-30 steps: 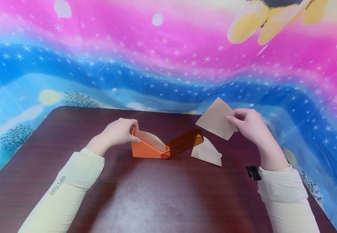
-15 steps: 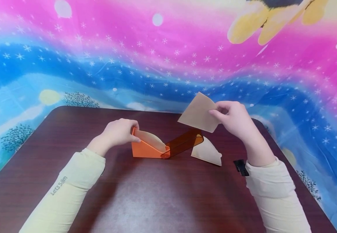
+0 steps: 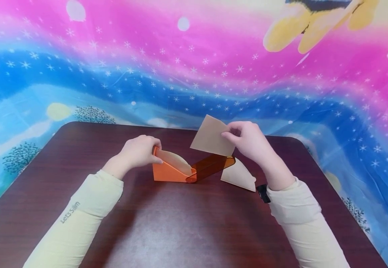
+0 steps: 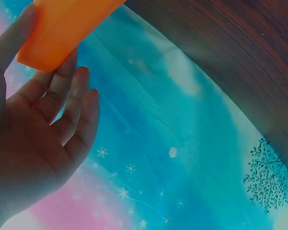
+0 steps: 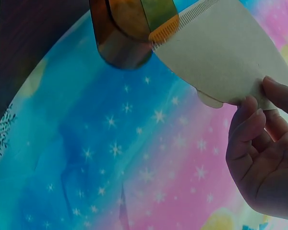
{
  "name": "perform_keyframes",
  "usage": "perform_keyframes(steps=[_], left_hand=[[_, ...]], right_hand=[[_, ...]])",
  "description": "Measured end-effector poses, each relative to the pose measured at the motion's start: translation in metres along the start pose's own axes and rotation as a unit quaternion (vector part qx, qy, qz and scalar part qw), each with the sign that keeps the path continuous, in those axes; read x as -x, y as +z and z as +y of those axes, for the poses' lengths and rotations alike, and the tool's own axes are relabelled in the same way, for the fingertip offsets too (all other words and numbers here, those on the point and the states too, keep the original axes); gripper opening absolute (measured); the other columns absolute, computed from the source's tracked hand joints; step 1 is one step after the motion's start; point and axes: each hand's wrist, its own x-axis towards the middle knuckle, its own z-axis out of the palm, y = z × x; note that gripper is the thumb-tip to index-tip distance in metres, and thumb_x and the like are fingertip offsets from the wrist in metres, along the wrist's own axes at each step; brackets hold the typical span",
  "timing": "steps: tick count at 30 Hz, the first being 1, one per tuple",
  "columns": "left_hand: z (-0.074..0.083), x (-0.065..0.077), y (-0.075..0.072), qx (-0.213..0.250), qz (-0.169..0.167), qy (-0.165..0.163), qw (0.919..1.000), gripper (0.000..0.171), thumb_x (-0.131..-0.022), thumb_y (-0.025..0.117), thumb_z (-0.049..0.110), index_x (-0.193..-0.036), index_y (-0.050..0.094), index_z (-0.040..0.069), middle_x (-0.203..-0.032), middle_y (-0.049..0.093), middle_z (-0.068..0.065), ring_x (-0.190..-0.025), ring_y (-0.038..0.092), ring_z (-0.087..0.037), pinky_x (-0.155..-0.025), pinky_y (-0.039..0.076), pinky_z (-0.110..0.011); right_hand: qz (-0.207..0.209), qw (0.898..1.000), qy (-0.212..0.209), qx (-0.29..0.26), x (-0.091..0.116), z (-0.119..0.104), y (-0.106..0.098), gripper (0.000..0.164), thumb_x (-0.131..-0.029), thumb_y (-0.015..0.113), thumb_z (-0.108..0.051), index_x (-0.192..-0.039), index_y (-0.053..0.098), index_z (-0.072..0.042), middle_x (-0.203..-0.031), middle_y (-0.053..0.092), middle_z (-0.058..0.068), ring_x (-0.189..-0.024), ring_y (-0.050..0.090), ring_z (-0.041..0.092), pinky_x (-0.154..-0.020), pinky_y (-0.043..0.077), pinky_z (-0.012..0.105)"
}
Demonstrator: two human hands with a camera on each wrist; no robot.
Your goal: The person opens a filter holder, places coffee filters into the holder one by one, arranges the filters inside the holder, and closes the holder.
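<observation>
My left hand (image 3: 137,152) grips the upright back end of an orange filter holder (image 3: 168,175), thumb on one side and fingers on the other, with a tan paper coffee filter (image 3: 174,160) inside. The holder's see-through brown lid (image 3: 210,168) is swung open to the right. Above that lid, my right hand (image 3: 251,137) pinches another coffee filter (image 3: 209,136) by its edge. A crimped seam and a small rounded tab show on this held filter (image 5: 216,60) in the right wrist view, where the lid (image 5: 125,38) hangs beside it.
A further coffee filter (image 3: 239,178) lies on the dark wood table (image 3: 167,230), partly behind the lid's far end. A printed cloth backdrop (image 3: 167,74) with snowflakes surrounds the table's back and sides. A black strap piece (image 3: 263,193) sticks out at the right wrist.
My right hand has carried the pinched coffee filter leftward, first rising a little and then dropping closer over the open lid. The left hand and the orange holder stay in place.
</observation>
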Motion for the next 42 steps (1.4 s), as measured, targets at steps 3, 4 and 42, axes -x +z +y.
perform_keyframes(steps=[3, 4, 42], left_hand=[[0.001, 0.0, 0.0, -0.001, 0.001, -0.001, 1.0, 0.032, -0.074, 0.077, 0.034, -0.095, 0.065, 0.013, -0.081, 0.063, -0.002, -0.08, 0.056, -0.02, -0.066, 0.048, -0.038], [0.001, 0.0, 0.0, -0.002, 0.002, -0.001, 1.0, 0.032, -0.074, 0.077, 0.034, -0.095, 0.065, 0.013, -0.082, 0.063, -0.002, -0.081, 0.056, -0.02, -0.066, 0.048, -0.038], [0.002, 0.002, 0.001, 0.011, 0.005, -0.014, 0.9998, 0.03, -0.073, 0.078, 0.033, -0.09, 0.064, 0.013, -0.08, 0.063, -0.002, -0.076, 0.056, -0.018, -0.066, 0.05, -0.037]], right_hand=[[-0.006, 1.0, -0.004, -0.001, -0.004, -0.001, 0.007, 0.014, -0.091, 0.061, -0.021, -0.093, 0.067, -0.009, -0.093, 0.068, 0.01, -0.083, 0.058, 0.023, -0.071, 0.049, 0.034], [-0.008, 1.0, -0.006, 0.0, -0.005, -0.001, 0.009, 0.014, -0.091, 0.06, -0.022, -0.092, 0.067, -0.009, -0.093, 0.068, 0.01, -0.083, 0.058, 0.023, -0.07, 0.049, 0.034], [-0.07, 0.995, -0.021, 0.071, -0.035, -0.028, 0.105, 0.014, -0.088, 0.064, -0.024, -0.097, 0.071, -0.016, -0.085, 0.07, 0.0, -0.071, 0.059, 0.014, -0.067, 0.051, 0.031]])
